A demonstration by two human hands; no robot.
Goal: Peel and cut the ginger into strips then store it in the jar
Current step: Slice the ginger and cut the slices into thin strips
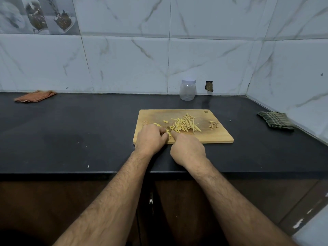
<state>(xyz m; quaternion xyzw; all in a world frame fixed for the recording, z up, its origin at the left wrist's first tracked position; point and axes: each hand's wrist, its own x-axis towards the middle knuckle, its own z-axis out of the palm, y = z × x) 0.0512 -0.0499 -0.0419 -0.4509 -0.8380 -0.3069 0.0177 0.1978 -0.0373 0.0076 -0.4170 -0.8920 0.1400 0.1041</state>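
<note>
A cutting board [209, 137] lies on the counter [79, 130] right of the frame's centre. On it, ginger strips [185, 124] are heaped in the middle, with peel scraps [213, 124] toward its right edge. Both hands, left hand [150, 139] and right hand [188, 150], rest on the board's near left corner. The jar [187, 89] stands behind the board against the wall. One cloth [34, 96] lies at far left, another cloth [276, 120] at right.

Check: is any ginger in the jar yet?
No. The jar stands empty and lidded by the wall, while the ginger strips lie on the cutting board.
</note>
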